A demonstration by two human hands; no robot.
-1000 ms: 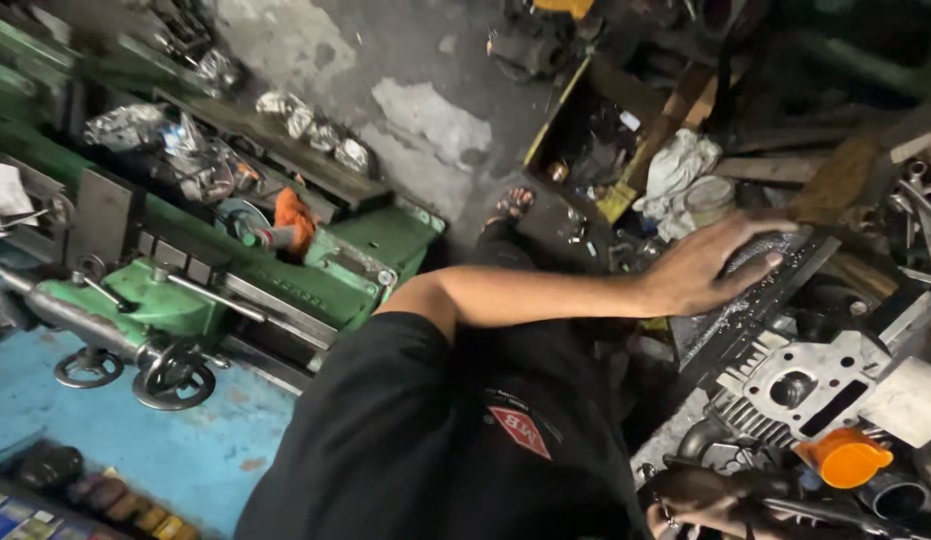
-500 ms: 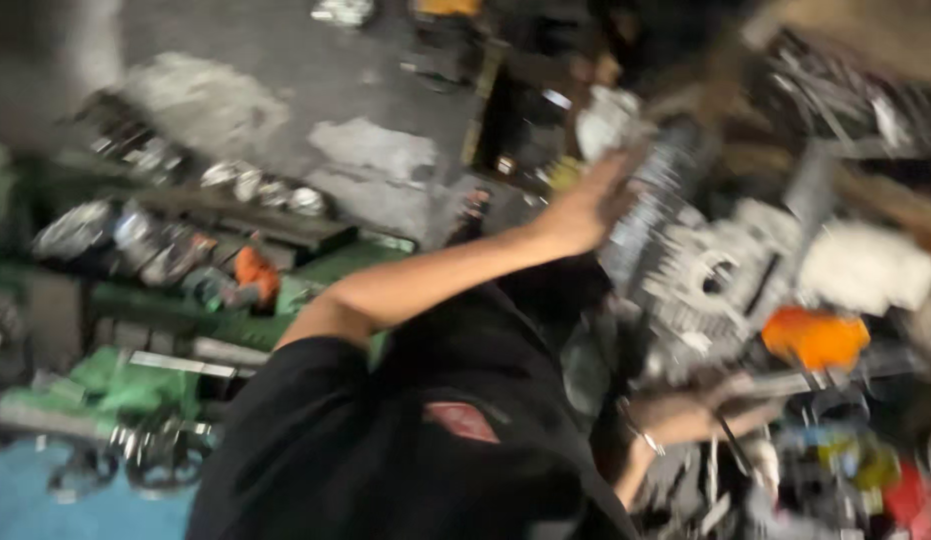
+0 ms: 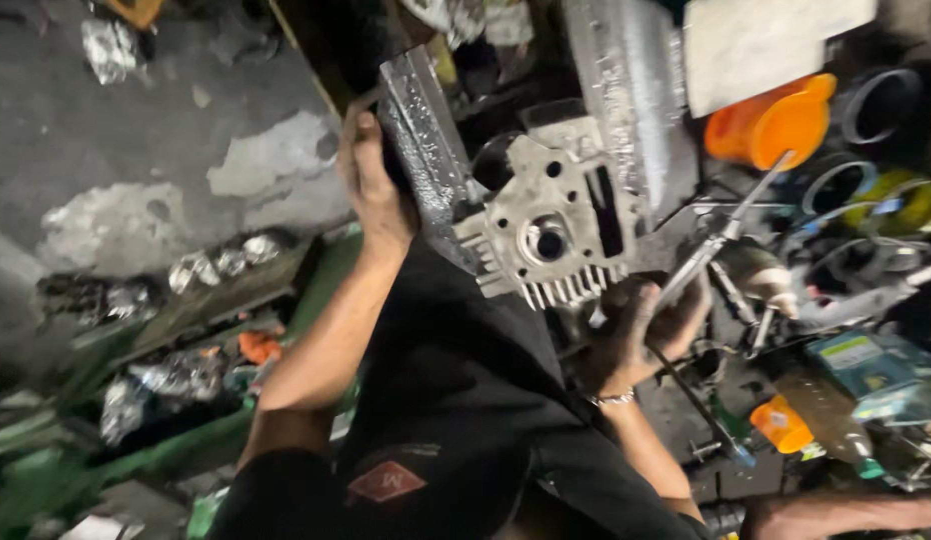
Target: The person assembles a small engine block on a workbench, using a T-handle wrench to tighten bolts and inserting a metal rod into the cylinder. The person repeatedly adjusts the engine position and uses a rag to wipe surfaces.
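Green bench (image 3: pixel 46 470): far left, smeared by motion blur; what lies on it cannot be made out.
Shiny scraps (image 3: pixel 216 265): crumpled, foil-like pieces on a dark ledge beside the stained concrete floor (image 3: pixel 136 130); too blurred to identify.
Left hand (image 3: pixel 371 185): arm stretched out from the black shirt (image 3: pixel 436 400), fingers wrapped over the near edge of the grey metal slab (image 3: pixel 421 140); the fingertips are hidden behind it.
Grey metal slab: tilted, rough-surfaced, touching the finned casting; its top end runs out of frame.
Finned casting (image 3: pixel 551 230): pale aluminium with a round bore, fins pointing down, centre of view between both hands.
Right hand (image 3: pixel 641 330): just under the fins, fingers curled up against them, bracelet on the wrist; a thin metal rod (image 3: pixel 721 235) crosses it, and I cannot tell whether it truly clasps the casting.
Orange funnel (image 3: pixel 776 125): upper right, partly covered by a pale sheet.
Orange cap (image 3: pixel 781 425): lower right among dark clutter.
Another arm (image 3: pixel 846 512): cut off at the bottom edge.
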